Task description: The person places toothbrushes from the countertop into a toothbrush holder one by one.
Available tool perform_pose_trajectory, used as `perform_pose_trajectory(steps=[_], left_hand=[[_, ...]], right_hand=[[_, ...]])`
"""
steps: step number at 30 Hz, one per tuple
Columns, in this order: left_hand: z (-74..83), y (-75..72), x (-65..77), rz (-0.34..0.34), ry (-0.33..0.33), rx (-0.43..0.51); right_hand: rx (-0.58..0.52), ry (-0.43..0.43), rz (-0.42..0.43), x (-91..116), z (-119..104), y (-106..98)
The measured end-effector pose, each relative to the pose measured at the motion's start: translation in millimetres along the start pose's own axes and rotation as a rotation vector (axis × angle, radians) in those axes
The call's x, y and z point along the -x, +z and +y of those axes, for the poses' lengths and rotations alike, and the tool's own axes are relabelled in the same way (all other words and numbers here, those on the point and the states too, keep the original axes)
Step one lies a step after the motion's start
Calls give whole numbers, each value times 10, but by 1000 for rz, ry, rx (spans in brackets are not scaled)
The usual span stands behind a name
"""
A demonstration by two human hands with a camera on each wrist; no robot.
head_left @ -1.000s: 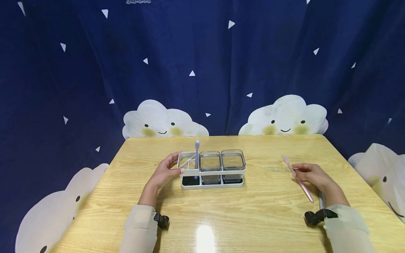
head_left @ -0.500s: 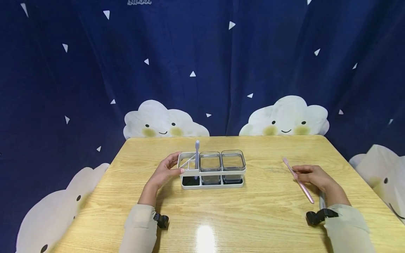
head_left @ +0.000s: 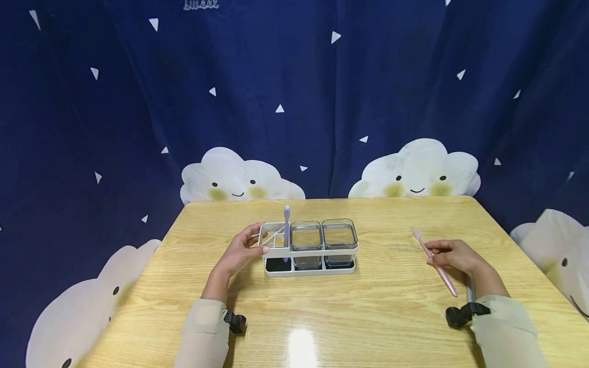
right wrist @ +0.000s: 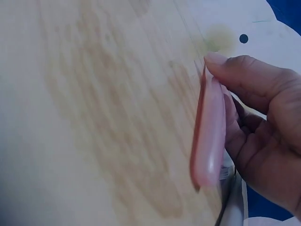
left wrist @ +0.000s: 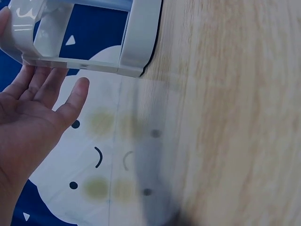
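Observation:
A white toothbrush holder (head_left: 322,252) stands mid-table in the head view. It has a divided section at its left end and two clear square cups (head_left: 339,234) in the other sections. A lavender toothbrush (head_left: 287,227) stands upright in the divided section. My left hand (head_left: 239,250) grips the holder's left end, thumb in front and fingers behind; the left wrist view shows this end (left wrist: 141,37) close up. On the right, my right hand (head_left: 455,257) pinches a pink toothbrush (head_left: 444,278) between thumb and fingers. Its bristle head points away, its handle end toward me.
A grey, narrow item (head_left: 469,290) lies partly hidden beneath the right wrist. The wooden table (head_left: 368,317) ends at a dark blue curtain (head_left: 294,102) with cloud prints. Black wrist cameras (head_left: 236,322) sit on both forearms.

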State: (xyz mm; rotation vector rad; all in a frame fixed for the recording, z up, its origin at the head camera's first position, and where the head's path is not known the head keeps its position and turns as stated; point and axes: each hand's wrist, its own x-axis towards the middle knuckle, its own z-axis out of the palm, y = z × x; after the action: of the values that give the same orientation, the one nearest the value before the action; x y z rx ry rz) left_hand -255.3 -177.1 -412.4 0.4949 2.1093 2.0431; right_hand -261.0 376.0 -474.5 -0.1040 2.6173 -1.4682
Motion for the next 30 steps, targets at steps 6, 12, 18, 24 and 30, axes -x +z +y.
perform_pose_trajectory(steps=[6,12,18,24,30], left_hand=[[4,11,4,0,5,-13],[17,19,7,-1,15,-14],[-4,-3,-5,6,6,-31],[-179,-83,-80,6,9,-19],[-233,-92,-87,13,17,-24]], right_hand=[[84,7,1,-3,-46,1],[195,-24,26,-10,-115,24],[202,-13,42,-33,-139,57],[197,-9,61,-21,-101,44],[82,8,42,14,-86,26]])
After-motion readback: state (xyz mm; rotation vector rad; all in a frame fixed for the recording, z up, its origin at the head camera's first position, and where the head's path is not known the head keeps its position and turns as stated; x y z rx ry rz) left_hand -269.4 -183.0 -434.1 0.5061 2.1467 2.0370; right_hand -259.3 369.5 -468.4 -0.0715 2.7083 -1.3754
